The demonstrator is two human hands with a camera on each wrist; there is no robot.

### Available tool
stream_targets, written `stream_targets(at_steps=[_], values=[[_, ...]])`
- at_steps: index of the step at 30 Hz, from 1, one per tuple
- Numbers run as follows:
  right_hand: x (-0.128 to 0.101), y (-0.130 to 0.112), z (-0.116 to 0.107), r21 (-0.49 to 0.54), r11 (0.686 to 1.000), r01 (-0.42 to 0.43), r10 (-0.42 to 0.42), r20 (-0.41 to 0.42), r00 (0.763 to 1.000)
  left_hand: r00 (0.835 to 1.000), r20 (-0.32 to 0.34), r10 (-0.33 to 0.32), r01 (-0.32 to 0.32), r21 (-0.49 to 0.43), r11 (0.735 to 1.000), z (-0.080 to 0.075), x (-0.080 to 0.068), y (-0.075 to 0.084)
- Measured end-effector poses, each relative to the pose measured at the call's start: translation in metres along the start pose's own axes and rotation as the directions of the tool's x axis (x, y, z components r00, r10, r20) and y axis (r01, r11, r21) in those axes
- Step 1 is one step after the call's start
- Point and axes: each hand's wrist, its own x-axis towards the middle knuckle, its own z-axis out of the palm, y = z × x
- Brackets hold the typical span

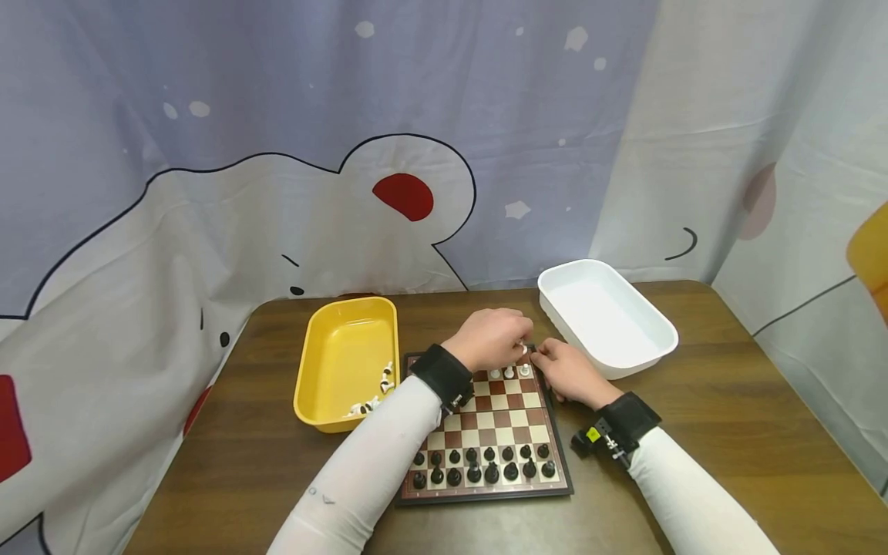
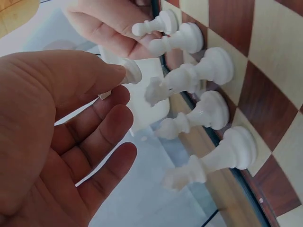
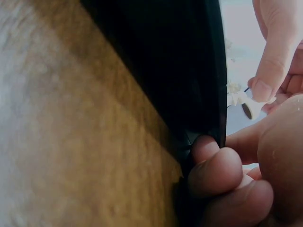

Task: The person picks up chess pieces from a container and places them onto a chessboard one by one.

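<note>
A dark wooden table (image 1: pixel 728 401) stands against a draped cloth backdrop (image 1: pixel 277 116), lavender and white, printed with a cartoon bear.

White chess piece (image 2: pixel 129 71) pinched above chessboard (image 1: pixel 509 420) corner

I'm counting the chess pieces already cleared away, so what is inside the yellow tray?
In the yellow tray, a few small chess pieces lie by its near right wall; the rest is bare. The near wall hides anything lying close against it.
</note>
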Motion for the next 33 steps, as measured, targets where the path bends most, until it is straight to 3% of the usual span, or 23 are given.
stream_targets(at_steps=[8,33], values=[[0.001,0.003,0.001,0.0,1.0,0.011,-0.011,0.009,1.0,1.0,0.007,0.008,-0.008,0.004,1.0,0.011,0.005,-0.002],[0.0,0.002,0.0,0.006,1.0,0.025,-0.025,0.0,1.0,0.999,0.012,0.036,-0.037,0.07,0.997,0.023,0.009,0.003]])
